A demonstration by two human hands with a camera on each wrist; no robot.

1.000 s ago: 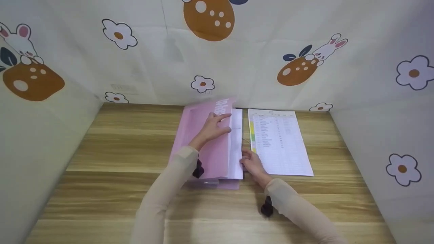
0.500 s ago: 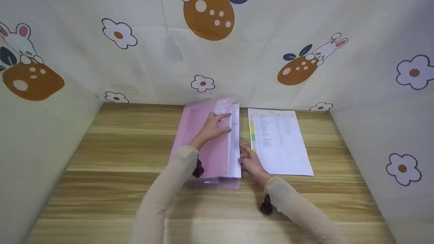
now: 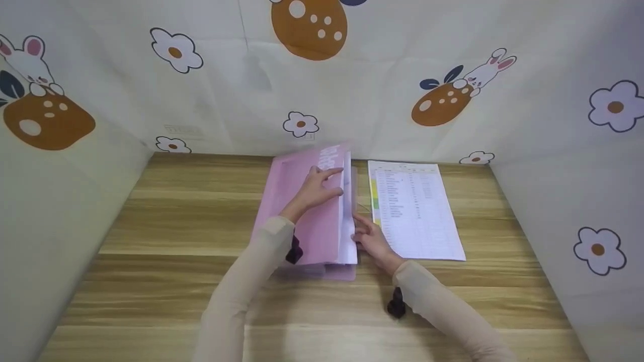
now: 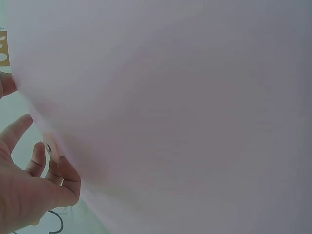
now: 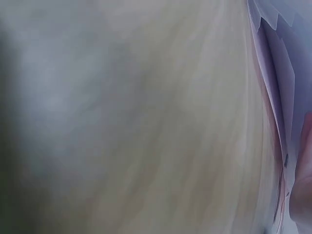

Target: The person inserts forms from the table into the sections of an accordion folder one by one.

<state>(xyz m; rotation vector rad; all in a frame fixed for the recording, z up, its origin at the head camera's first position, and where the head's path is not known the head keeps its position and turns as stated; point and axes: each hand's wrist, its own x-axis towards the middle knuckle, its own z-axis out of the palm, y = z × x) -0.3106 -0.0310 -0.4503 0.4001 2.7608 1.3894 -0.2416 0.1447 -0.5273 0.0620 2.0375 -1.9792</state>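
A pink folder with white lettering lies on the table, its front cover lifted. My left hand lies across that cover and holds its right edge, index finger and thumb spread apart; in the left wrist view, pink cover fills most of the picture, with fingers along its edge. White papers stick out from under the cover. At their right edge my right hand grips them with curled fingers. The right wrist view shows several layered papers and part of the hand.
A printed table sheet with coloured cells lies right of the folder, close to my right hand. The wooden table is bounded by a patterned cloth wall behind and at both sides.
The white papers have slid left, further under the pink cover, and less of them shows. My right hand has shifted slightly left with them. The left hand has stayed in place.
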